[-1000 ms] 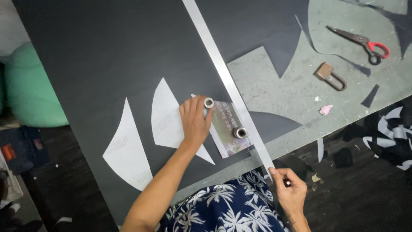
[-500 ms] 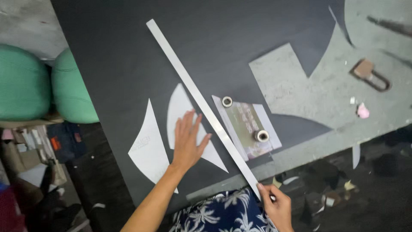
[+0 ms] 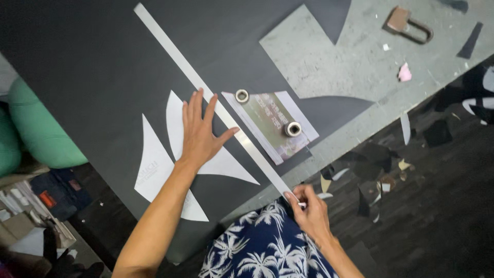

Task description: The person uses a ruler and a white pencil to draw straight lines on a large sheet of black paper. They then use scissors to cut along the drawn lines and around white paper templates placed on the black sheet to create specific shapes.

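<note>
We look down on a worktable (image 3: pixel 350 67) covered for the most part by a sheet of dark fabric (image 3: pixel 92 62). Our left hand (image 3: pixel 198 134) lies flat with fingers spread, palm down on a white curved paper pattern piece (image 3: pixel 226 163), its thumb reaching toward a long metal ruler (image 3: pixel 206 90). The ruler runs diagonally across the fabric from the upper left to the table's near edge. Our right hand (image 3: pixel 309 208) pinches the near end of that ruler between thumb and fingertips, just beyond the table edge. A second white pattern piece (image 3: pixel 157 172), also curved and pointed, lies just left of the first, partly under our forearm. Just right of the ruler a rectangular printed card (image 3: pixel 270 126) rests on the fabric, held down by two small cylindrical metal weights (image 3: pixel 293 128), one near each end. On the bare grey part of the table we see a brown block with a metal loop handle (image 3: pixel 409 25) and a small pink scrap (image 3: pixel 404 73). Fabric and paper offcuts (image 3: pixel 381 180) are scattered on the dark floor at right. No container shows among these things. Green rounded bundles (image 3: pixel 36 134) sit at far left, below table level.
</note>
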Motion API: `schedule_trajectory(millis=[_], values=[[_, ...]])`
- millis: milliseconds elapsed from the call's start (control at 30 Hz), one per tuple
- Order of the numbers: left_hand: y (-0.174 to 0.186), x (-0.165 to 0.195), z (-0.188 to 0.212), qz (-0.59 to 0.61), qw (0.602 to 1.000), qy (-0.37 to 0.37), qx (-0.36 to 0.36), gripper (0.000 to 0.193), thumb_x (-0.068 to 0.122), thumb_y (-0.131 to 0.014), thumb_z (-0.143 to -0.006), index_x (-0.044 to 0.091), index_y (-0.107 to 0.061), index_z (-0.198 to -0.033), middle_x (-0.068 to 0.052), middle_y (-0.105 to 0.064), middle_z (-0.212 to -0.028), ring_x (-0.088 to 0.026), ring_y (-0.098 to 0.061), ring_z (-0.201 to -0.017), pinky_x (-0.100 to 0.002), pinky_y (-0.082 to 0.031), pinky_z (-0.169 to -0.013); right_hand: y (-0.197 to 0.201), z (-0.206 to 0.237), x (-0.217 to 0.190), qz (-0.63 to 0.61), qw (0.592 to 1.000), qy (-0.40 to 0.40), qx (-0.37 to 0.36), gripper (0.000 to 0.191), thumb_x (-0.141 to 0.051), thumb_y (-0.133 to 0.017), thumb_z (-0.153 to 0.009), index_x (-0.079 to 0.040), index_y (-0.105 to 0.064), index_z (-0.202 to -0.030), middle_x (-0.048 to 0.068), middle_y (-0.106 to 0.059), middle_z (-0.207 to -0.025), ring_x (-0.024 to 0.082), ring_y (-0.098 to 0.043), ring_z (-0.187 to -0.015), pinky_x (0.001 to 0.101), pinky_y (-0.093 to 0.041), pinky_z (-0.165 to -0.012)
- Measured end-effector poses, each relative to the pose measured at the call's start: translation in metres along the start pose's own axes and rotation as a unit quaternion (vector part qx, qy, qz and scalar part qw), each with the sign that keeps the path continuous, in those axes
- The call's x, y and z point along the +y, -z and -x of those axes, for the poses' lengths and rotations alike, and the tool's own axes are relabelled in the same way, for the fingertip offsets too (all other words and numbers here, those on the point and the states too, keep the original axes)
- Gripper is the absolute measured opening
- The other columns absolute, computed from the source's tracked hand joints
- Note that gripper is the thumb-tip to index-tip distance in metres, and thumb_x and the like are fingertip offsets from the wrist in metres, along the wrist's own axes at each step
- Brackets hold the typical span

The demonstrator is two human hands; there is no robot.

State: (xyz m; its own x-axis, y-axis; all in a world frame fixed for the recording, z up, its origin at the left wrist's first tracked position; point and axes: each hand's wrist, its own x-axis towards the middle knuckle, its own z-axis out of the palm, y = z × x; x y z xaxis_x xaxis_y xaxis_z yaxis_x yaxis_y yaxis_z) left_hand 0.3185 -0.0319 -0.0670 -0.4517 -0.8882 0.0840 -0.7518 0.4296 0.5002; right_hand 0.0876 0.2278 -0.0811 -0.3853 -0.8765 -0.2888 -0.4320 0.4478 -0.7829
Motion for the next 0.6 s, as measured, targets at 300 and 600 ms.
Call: schedule_trajectory(millis=[300, 600], values=[[0.001, 0.000, 0.006, -0.012, 0.999, -0.030, -0.031, 0.078, 0.045, -0.082, -0.088, 0.028, -0.049, -0.156, -0.036, -0.017, -0.161, -0.051, -0.016, -0.151, -0.063, -0.011, -0.123, 0.035, -0.045, -0.055, 0.181, 0.961, 0.045, -0.204, 0.085, -0.042, -0.069, -0.088, -0.035, -0.026, -0.161, 0.012, -0.073, -0.065, 0.033, -0.064, -0.049, 0.0443, -0.052, -0.057], [0.002, -0.003, 0.003, 0.017, 0.998, 0.004, -0.057, 0.091, 0.047, -0.085, -0.082, 0.020, -0.043, -0.157, -0.034, -0.014, -0.162, -0.053, -0.014, -0.150, -0.064, -0.011, -0.122, 0.042, -0.049, -0.081, 0.263, 0.931, 0.047, -0.249, 0.079, -0.037, -0.068, -0.092, -0.040, -0.027, -0.159, 0.020, -0.066, -0.065, 0.040, -0.065, -0.065, 0.0502, -0.048, -0.068]])
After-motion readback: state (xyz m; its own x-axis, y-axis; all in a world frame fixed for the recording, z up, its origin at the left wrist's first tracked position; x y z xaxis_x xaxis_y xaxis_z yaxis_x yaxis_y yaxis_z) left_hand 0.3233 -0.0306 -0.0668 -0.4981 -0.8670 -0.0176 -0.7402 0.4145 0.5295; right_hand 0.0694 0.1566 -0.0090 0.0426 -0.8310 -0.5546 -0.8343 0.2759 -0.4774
